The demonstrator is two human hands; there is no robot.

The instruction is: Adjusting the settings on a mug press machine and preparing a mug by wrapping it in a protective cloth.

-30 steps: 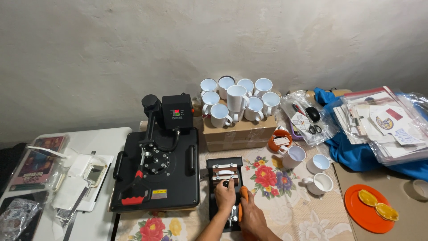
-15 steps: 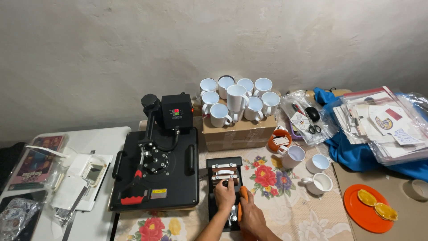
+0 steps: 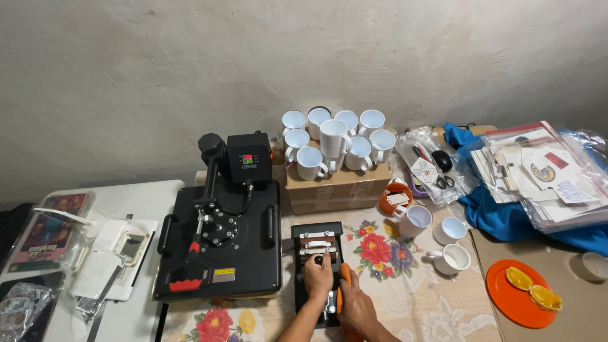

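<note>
Both hands work on the small black mug press (image 3: 316, 253) lying on the flowered cloth (image 3: 392, 285) beside the big black press (image 3: 221, 240): the left hand (image 3: 318, 277) presses down on its top, and the right hand (image 3: 356, 307) is wrapped around its orange handle (image 3: 344, 278).

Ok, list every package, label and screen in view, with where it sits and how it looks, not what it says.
Small screen: on the black control box atop the heat press, dark with red and green digits.
Yellow label: front edge of the press's plate, narrow strip.
Cardboard box: behind the flowered cloth, brown, white mugs on top.
Clear plastic bags: far right on blue fabric, holding printed sheets.
Printed packet: far left, clear sleeve, dark picture.
</note>
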